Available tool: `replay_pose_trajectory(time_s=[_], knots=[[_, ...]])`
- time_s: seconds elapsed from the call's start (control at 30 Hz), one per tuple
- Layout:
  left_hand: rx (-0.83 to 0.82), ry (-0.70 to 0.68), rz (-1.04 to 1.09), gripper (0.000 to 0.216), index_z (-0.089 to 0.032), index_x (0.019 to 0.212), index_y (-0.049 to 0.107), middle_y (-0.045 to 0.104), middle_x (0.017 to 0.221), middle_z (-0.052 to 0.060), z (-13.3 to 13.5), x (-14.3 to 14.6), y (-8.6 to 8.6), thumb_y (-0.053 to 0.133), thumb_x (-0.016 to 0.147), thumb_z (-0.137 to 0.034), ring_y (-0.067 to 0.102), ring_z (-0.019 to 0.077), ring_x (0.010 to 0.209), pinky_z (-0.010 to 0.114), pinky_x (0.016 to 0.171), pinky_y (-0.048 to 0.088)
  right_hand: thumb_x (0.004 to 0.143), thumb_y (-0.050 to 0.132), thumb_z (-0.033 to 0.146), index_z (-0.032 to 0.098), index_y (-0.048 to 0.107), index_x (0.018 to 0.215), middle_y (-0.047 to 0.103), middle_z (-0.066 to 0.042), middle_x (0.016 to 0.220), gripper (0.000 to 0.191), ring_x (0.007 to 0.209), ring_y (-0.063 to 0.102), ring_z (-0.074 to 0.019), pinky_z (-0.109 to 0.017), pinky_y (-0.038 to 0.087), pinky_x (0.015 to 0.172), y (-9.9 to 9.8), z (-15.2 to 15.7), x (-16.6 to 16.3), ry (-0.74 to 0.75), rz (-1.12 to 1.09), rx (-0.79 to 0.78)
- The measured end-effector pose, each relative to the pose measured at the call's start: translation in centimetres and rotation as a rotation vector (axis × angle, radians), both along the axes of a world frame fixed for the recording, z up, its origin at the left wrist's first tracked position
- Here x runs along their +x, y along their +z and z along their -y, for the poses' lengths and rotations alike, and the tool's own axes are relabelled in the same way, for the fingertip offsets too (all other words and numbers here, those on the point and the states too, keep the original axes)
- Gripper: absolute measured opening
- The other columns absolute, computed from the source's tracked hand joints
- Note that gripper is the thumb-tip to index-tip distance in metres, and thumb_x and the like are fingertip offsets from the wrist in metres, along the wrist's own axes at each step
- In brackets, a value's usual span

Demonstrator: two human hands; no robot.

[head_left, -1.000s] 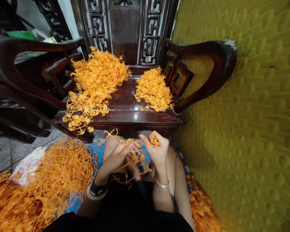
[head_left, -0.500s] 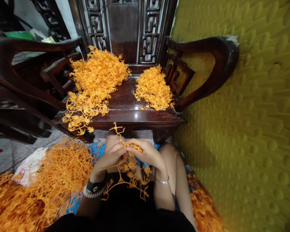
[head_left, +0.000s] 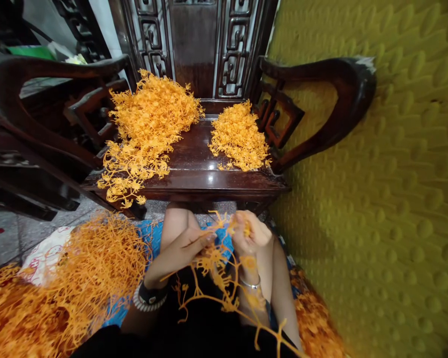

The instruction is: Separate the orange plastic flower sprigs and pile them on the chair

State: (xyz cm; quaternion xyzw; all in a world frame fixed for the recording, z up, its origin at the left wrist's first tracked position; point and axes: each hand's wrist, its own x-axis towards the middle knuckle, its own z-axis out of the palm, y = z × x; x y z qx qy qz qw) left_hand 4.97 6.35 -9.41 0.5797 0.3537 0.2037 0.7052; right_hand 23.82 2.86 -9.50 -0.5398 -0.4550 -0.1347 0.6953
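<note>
My left hand [head_left: 184, 251], wearing a dark band and a pale coiled band, pinches an orange branching plastic stem [head_left: 205, 297]. The stem hangs over my lap, with small orange spidery flower-like pieces on its branches. My right hand [head_left: 254, 231], with a silver bangle at the wrist, is to the right of the left one, its fingers curled and somewhat blurred. Bits of orange plastic show at its fingers. On the dark wooden chair seat [head_left: 190, 154] ahead lie a large heap of orange pieces [head_left: 153, 117] and a smaller heap [head_left: 239, 136].
Bare thin orange stems [head_left: 104, 253] pile up on the floor at left, beside a white printed cloth [head_left: 47, 258]. More orange plastic [head_left: 317, 318] lies low at right. A textured yellow-green panel [head_left: 388, 189] stands along the right. Curved chair arms [head_left: 343, 109] flank the seat.
My hands were together over the stem and have moved apart, the right one going rightward. The hanging stem has swung right and lower, with more of its length showing.
</note>
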Motion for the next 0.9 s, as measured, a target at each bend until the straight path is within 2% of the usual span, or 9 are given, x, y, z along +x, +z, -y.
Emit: replay_pose_trajectory(time_s=[0.1, 0.17, 0.3, 0.4, 0.5, 0.63, 0.73, 0.83, 0.9], knots=[[0.072, 0.352, -0.016, 0.041, -0.017, 0.060, 0.057, 0.051, 0.058, -0.001, -1.0, -2.4, -0.6, 0.063, 0.074, -0.054, 0.044, 0.0130, 0.057, 0.023, 0.053, 0.036, 0.093, 0.048, 0.040, 0.019, 0.049, 0.062, 0.043, 0.005, 0.052, 0.038, 0.041, 0.039, -0.0069, -0.020, 0.032, 0.040, 0.9, 1.8, 3.9, -0.207, -0.225, 0.169], [0.030, 0.447, -0.004, 0.044, -0.016, 0.057, 0.056, 0.049, 0.054, -0.002, -1.7, -3.6, -1.2, 0.064, 0.072, -0.056, 0.042, 0.0119, 0.053, 0.023, 0.051, 0.035, 0.088, 0.056, 0.045, 0.019, 0.042, 0.057, 0.038, 0.007, 0.050, 0.043, 0.039, 0.032, -0.0054, -0.019, 0.027, 0.037, 1.5, 2.4, 5.5, -0.224, -0.398, 0.198], [0.003, 0.362, 0.037, 0.050, -0.016, 0.057, 0.059, 0.051, 0.054, -0.001, -1.6, -2.8, -1.6, 0.060, 0.075, -0.062, 0.044, 0.0113, 0.052, 0.022, 0.051, 0.036, 0.089, 0.054, 0.051, 0.019, 0.035, 0.053, 0.031, 0.007, 0.048, 0.051, 0.040, 0.029, -0.0057, -0.019, 0.021, 0.038, 1.6, 1.3, 2.9, 0.182, -0.571, 0.115], [-0.045, 0.196, 0.070, 0.046, -0.014, 0.064, 0.065, 0.057, 0.058, 0.000, -0.9, -0.9, -1.1, 0.068, 0.070, -0.060, 0.047, 0.0109, 0.054, 0.022, 0.053, 0.037, 0.091, 0.043, 0.059, 0.019, 0.035, 0.051, 0.032, 0.005, 0.047, 0.057, 0.040, 0.028, -0.0068, -0.022, 0.017, 0.039, 0.9, 0.0, -0.5, 0.531, -0.543, -0.085], [-0.162, 0.093, 0.065, 0.047, -0.013, 0.070, 0.066, 0.059, 0.060, 0.001, -0.6, 0.0, -0.5, 0.075, 0.062, -0.058, 0.048, 0.0101, 0.054, 0.021, 0.053, 0.036, 0.084, 0.049, 0.067, 0.019, 0.038, 0.055, 0.040, 0.002, 0.056, 0.057, 0.044, 0.029, -0.0073, -0.025, 0.018, 0.042, 0.7, -0.4, -1.9, 0.742, -0.461, -0.261], [-0.047, 0.110, 0.042, 0.045, -0.013, 0.065, 0.063, 0.053, 0.056, -0.001, -1.2, -0.2, -0.9, 0.069, 0.070, -0.057, 0.043, 0.0096, 0.053, 0.022, 0.053, 0.032, 0.070, 0.059, 0.075, 0.019, 0.038, 0.057, 0.043, 0.001, 0.065, 0.061, 0.054, 0.035, -0.0100, -0.026, 0.024, 0.049, 1.1, -0.3, -1.8, 0.824, -0.206, -0.433], [0.090, -0.003, 0.043, 0.038, -0.013, 0.061, 0.062, 0.047, 0.054, -0.003, -1.7, -0.9, -1.6, 0.070, 0.073, -0.049, 0.037, 0.0090, 0.053, 0.022, 0.051, 0.029, 0.068, 0.073, 0.060, 0.019, 0.039, 0.061, 0.038, 0.005, 0.060, 0.053, 0.058, 0.034, -0.0100, -0.025, 0.024, 0.053, 1.1, -0.5, -2.3, 0.792, 0.045, -0.641], [0.099, -0.116, 0.066, 0.030, -0.014, 0.065, 0.065, 0.054, 0.059, -0.001, -1.9, -1.9, -2.3, 0.070, 0.075, -0.042, 0.043, 0.0106, 0.057, 0.023, 0.055, 0.035, 0.081, 0.067, 0.042, 0.019, 0.040, 0.062, 0.038, 0.006, 0.058, 0.040, 0.056, 0.034, -0.0087, -0.024, 0.025, 0.054, 0.6, -1.0, -3.1, 0.883, 0.211, -0.757], [0.084, -0.118, 0.050, 0.032, -0.014, 0.063, 0.063, 0.053, 0.058, -0.001, -1.7, -2.6, -2.4, 0.069, 0.077, -0.042, 0.043, 0.0103, 0.055, 0.022, 0.054, 0.034, 0.091, 0.053, 0.035, 0.019, 0.037, 0.059, 0.036, 0.005, 0.057, 0.039, 0.055, 0.035, -0.0086, -0.025, 0.026, 0.055, 0.4, -1.3, -3.7, 0.908, 0.211, -0.717]])
